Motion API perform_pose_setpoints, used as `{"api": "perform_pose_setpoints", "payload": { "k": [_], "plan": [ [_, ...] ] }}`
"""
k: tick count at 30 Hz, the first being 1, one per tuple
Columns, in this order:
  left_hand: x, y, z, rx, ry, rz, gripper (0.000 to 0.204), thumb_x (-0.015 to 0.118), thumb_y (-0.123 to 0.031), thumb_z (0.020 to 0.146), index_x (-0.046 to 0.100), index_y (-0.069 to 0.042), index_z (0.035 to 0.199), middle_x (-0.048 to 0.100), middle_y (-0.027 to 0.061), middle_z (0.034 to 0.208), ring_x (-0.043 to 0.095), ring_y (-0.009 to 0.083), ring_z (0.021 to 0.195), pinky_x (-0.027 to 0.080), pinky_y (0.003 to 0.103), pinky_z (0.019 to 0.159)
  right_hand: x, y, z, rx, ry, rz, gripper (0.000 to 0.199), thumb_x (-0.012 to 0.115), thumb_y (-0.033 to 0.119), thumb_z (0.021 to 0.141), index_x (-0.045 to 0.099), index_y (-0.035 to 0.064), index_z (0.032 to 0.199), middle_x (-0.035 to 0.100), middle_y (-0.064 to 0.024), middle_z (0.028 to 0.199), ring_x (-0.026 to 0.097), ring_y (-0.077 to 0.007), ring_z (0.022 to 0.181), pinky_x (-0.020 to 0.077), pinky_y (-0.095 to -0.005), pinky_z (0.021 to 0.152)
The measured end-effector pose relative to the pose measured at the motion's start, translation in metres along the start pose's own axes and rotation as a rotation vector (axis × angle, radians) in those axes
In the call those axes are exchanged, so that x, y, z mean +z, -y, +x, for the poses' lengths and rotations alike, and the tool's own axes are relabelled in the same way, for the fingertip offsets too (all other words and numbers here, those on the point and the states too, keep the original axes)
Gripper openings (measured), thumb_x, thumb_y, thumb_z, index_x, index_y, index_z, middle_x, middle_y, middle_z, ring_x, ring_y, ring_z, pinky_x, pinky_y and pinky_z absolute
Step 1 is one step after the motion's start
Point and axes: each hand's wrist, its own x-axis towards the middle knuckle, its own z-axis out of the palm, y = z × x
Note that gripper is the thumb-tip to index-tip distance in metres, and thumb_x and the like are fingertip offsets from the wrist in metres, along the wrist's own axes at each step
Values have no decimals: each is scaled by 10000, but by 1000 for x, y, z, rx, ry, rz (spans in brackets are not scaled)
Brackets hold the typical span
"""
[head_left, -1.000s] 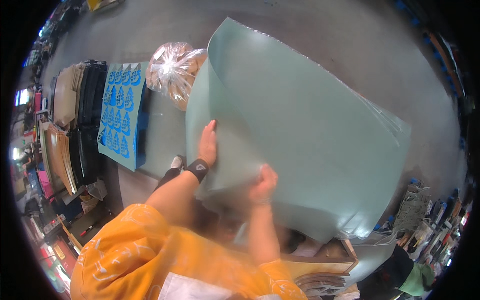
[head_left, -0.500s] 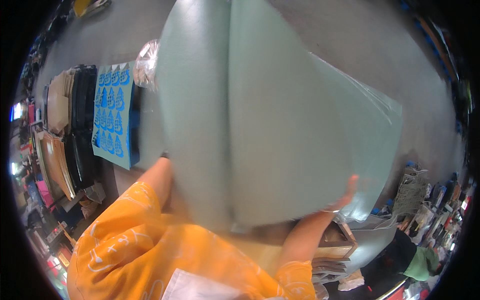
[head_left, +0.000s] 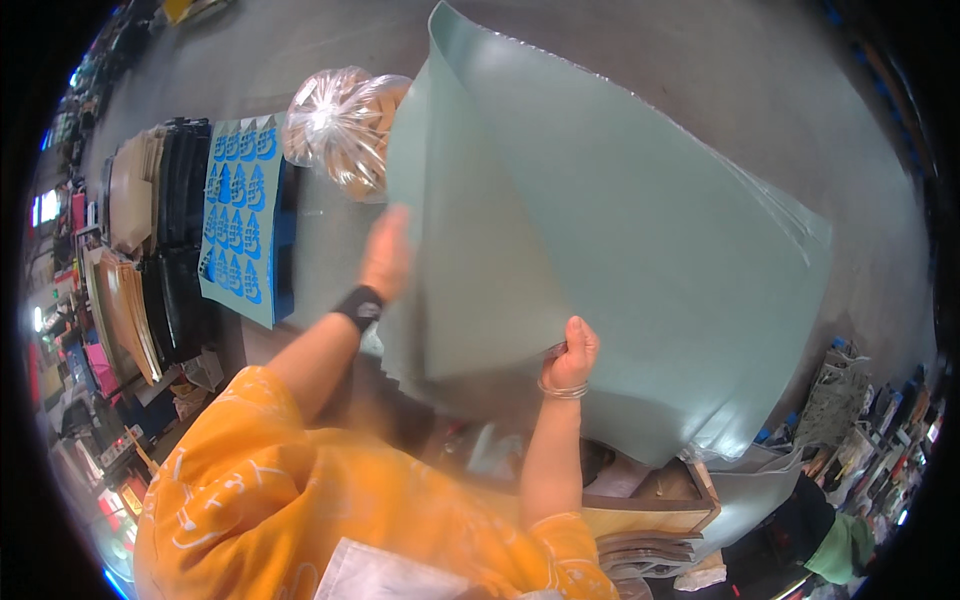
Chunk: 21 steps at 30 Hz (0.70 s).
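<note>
A large, flexible grey-green sheet (head_left: pixel 660 240) spreads over the middle of the work surface, its left part lifted and curled over. My right hand (head_left: pixel 573 350) is closed at the near edge of this curled part, thumb up, gripping it. At the sheet's left edge is my left hand (head_left: pixel 388 255), smeared by motion, so its fingers cannot be made out. It wears a black wristband (head_left: pixel 360 308). Just beyond it lies a clear plastic bag (head_left: pixel 345 130) with tan pieces inside. Clear film (head_left: pixel 770 215) shows along the sheet's right edge.
A sheet with blue printed shapes (head_left: pixel 237 210) lies at the left, beside stacked black and brown boards (head_left: pixel 180 230). Close to my body is an open wooden drawer (head_left: pixel 650 510) with things inside. Cluttered goods (head_left: pixel 840 400) stand at the right. The grey work surface (head_left: pixel 740 60) extends behind.
My right hand has moved left from the sheet's right side and closed on the curled edge. My left hand has risen into view. The sheet's left part has shifted right, uncovering more of the bag.
</note>
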Motion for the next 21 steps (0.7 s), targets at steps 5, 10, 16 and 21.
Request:
{"api": "perform_pose_setpoints", "payload": {
  "k": [5,10,16,21],
  "plan": [
    [76,12,-13,-103,55,-239,526,365,-233,968,268,-10,1434,269,205,1486,232,351,1388,196,417,1135,2,10,-6,-56,-65,8,299,532,220,916,441,107,655,474,31,660,445,-86,607,367,-249,543],
    [86,0,-14,-260,92,-139,662,372,-413,965,166,-40,1472,165,171,1533,128,351,1419,133,459,1138,1,35,5,-91,0,380,304,497,332,935,600,56,856,631,-56,862,603,-200,798,484,-337,706],
    [109,-14,-11,-405,-46,-173,765,411,-530,918,136,-99,1488,153,121,1546,112,328,1426,118,530,1119,-15,71,9,-86,-47,643,281,501,314,930,607,57,888,634,-68,891,592,-204,832,475,-365,741],
    [108,-28,-11,-457,-31,4,749,464,-483,912,161,-99,1479,178,119,1536,130,321,1422,120,540,1120,-45,124,-5,-300,38,586,330,489,360,936,606,52,961,624,-65,945,582,-214,883,462,-373,787]
  ]
}}
